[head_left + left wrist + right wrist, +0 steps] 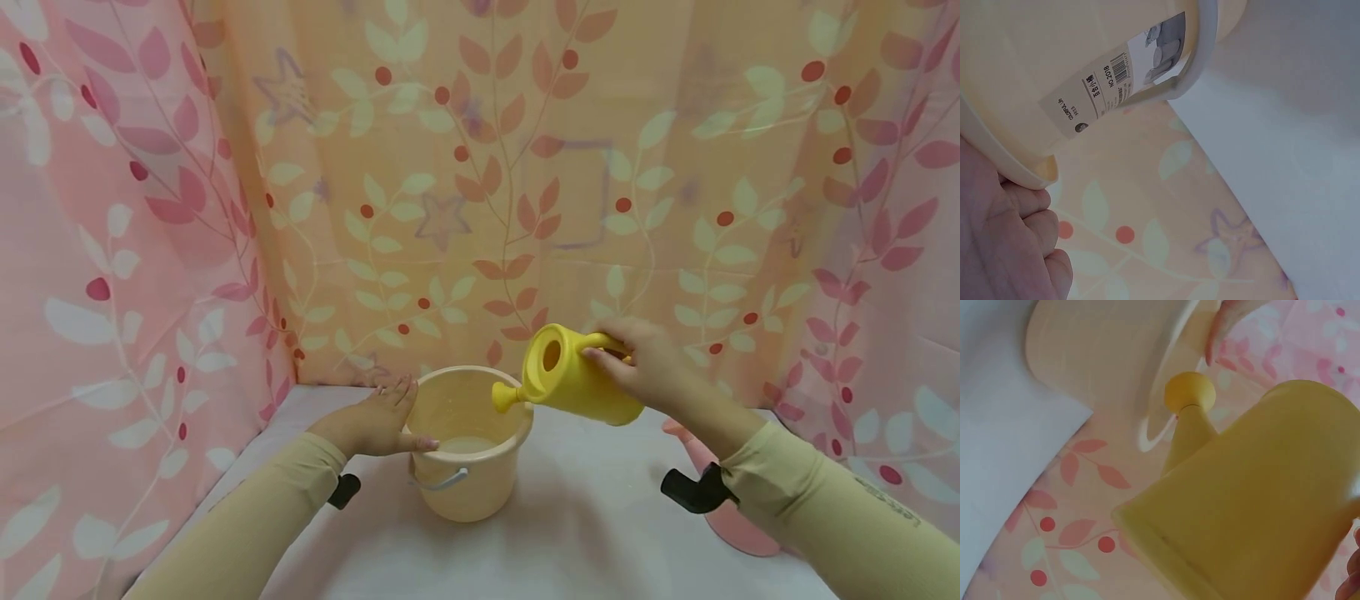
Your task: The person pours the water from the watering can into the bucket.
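A cream-coloured plastic bucket (468, 492) stands upright with its grey handle (444, 481) hanging down at the front. At its left side my left hand (375, 421) holds the rim, the thumb over the inner edge and the fingers along the outside. A printed label (1116, 81) shows on the bucket's wall in the left wrist view. My right hand (645, 358) grips the handle of a yellow toy watering can (585, 387). The can is tilted left, with its round spout head (1190, 392) over the bucket's right rim. No stream of water shows from the spout.
A pink object (742, 529) with a narrow upper part stands at the right, partly hidden by my right forearm. Leaf-patterned cloth (510, 167) hangs behind and on both sides of the pale table (600, 533). Black camera mounts sit at both wrists.
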Motion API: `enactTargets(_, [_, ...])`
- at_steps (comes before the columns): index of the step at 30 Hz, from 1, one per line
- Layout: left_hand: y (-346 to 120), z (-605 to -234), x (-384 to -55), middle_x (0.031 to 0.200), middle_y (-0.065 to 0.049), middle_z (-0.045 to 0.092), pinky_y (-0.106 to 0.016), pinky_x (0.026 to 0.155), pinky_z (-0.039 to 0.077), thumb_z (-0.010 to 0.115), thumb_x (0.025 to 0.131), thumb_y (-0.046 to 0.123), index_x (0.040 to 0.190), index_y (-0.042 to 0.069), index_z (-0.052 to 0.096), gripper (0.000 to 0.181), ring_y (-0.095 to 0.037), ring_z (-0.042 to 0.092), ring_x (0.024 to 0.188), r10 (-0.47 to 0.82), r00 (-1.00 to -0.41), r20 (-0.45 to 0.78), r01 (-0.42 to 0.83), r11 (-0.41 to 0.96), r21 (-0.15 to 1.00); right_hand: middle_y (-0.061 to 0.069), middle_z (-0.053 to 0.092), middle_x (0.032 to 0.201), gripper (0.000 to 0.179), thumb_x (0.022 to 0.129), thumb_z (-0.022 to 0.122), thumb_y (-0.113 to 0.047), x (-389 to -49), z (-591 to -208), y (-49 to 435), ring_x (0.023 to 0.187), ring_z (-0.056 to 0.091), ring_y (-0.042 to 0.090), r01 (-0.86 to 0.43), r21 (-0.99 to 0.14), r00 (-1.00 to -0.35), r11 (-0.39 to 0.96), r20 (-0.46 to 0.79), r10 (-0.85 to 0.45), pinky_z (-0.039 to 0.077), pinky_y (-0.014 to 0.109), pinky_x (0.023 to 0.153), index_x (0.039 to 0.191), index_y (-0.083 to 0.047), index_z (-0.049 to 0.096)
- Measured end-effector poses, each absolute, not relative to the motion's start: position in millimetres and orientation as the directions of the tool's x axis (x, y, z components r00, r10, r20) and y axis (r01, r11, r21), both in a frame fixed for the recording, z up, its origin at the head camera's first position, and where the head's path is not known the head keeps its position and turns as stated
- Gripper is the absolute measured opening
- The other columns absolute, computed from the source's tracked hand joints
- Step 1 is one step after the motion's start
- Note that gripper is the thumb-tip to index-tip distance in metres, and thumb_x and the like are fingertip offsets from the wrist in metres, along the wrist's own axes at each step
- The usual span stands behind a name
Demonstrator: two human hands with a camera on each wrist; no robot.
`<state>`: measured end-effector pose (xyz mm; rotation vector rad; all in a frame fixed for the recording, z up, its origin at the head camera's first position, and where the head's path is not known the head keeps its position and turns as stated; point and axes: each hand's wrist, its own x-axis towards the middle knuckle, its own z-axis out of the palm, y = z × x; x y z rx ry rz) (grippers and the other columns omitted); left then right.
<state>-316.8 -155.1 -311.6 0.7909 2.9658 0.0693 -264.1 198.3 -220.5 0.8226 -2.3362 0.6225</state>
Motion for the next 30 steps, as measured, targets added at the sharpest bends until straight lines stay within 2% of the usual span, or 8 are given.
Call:
enactTargets(3, [-155, -312, -317, 0.148, -0.026, 0.01, -0.049, 0.11, 0.012, 0.041, 0.078, 0.074, 0.142, -0.01, 0.012, 0.109, -0.035, 0.009, 0.138, 0.496, -0.867, -0.059, 0.492, 0.868, 0.063, 0.0, 0.059, 0.078, 0.015, 0.085, 0.066, -0.025, -260, -220, 203, 0.071, 0.051, 0.016, -0.595, -0.302, -0.716, 0.745, 0.621, -0.319, 0.047, 0.03, 0.062, 0.089, -0.011, 0.063])
enactTargets(5, [-155, -312, -318, 0.149, -0.026, 0.01, -0.049, 0.11, 0.012, 0.042, 0.078, 0.073, 0.142, -0.009, 0.012, 0.109, -0.035, 0.009, 0.138, 0.493, -0.868, -0.062, 0.489, 0.87, 0.063, 0.001, 0.06, 0.077, 0.019, 0.086, 0.064, -0.029, -257, -221, 206, 0.07, 0.052, 0.017, -0.555, -0.332, -0.741, 0.762, 0.614, -0.273, 0.047, 0.03, 0.061, 0.091, -0.011, 0.063])
enactTargets(14, [-157, -315, -318, 0.149, -0.026, 0.008, -0.049, 0.11, 0.012, 0.04, 0.076, 0.076, 0.142, -0.009, 0.011, 0.112, -0.035, 0.008, 0.138, 0.488, -0.87, -0.064, 0.484, 0.872, 0.07, 0.004, 0.057, 0.081, 0.025, 0.088, 0.059, -0.038, -259, -235, 218, 0.074, 0.052, 0.02, -0.495, -0.51, -0.802, 0.704, 0.579, -0.145, 0.047, 0.025, 0.062, 0.097, -0.015, 0.062])
enactTargets(21, [-156, -314, -317, 0.149, -0.026, 0.007, -0.048, 0.11, 0.01, 0.041, 0.077, 0.075, 0.142, -0.009, 0.01, 0.111, -0.034, 0.007, 0.138, 0.489, -0.869, -0.07, 0.485, 0.872, 0.071, 0.009, 0.055, 0.086, 0.028, 0.09, 0.058, -0.034, -258, -247, 233, 0.077, 0.051, 0.02, -0.456, -0.661, -0.849, 0.596, 0.523, -0.07, 0.048, 0.021, 0.063, 0.099, -0.007, 0.058])
enactTargets(30, [-155, -311, -315, 0.149, -0.027, 0.008, -0.05, 0.11, 0.011, 0.043, 0.078, 0.073, 0.142, -0.01, 0.011, 0.11, -0.035, 0.008, 0.138, 0.495, -0.866, -0.064, 0.489, 0.867, 0.09, 0.004, 0.054, 0.087, 0.033, 0.089, 0.057, -0.036, -260, -258, 245, 0.078, 0.049, 0.015, -0.393, -0.72, -0.863, 0.572, 0.503, 0.042, 0.049, 0.019, 0.064, 0.099, -0.005, 0.057])
